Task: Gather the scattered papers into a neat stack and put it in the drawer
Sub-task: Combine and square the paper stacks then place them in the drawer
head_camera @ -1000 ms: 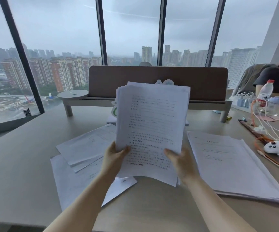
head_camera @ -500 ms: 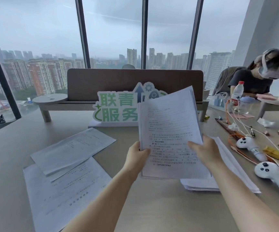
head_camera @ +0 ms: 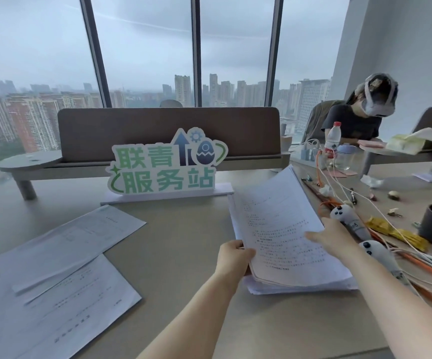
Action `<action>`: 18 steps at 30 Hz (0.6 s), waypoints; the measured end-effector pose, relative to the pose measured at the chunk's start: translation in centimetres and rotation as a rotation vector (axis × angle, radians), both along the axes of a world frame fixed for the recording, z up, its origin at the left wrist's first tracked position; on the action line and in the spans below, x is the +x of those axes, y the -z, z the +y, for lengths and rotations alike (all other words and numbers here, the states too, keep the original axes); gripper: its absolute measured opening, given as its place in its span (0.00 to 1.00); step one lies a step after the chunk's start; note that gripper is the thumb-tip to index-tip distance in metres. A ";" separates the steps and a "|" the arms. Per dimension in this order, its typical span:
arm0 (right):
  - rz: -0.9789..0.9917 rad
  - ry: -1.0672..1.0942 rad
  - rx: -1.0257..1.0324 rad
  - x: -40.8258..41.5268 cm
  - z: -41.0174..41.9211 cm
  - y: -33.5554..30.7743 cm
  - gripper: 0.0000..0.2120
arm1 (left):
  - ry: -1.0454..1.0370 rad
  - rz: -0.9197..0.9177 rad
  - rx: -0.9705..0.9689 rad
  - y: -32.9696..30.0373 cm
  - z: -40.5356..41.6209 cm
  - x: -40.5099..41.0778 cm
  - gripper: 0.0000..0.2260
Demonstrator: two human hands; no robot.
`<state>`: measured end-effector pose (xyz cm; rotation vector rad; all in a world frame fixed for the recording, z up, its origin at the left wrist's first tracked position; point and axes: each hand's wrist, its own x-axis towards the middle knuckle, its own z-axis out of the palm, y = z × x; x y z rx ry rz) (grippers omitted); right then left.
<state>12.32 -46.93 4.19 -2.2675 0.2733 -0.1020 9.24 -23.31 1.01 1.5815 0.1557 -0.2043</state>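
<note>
Gripping the thick sheaf of white printed papers (head_camera: 282,229), tilted over more sheets on the beige desk (head_camera: 183,255), left hand (head_camera: 231,257) is closed on its near-left edge; right hand (head_camera: 335,238) is laid flat on top, fingers spread.

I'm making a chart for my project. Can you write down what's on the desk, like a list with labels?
left hand: grips the near left edge of the paper bundle
right hand: lies on top of the bundle
bundle: tilted, being laid on the pile on the right
loose sheets: spread on the left, overlapping
sign: green and white, standing at the back
desk: beige
drawer: not in view
</note>
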 end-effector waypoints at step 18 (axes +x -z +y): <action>-0.118 0.018 -0.508 -0.8 4.6 2.1 0.29 | -0.054 -0.178 0.539 1.9 2.6 0.3 0.12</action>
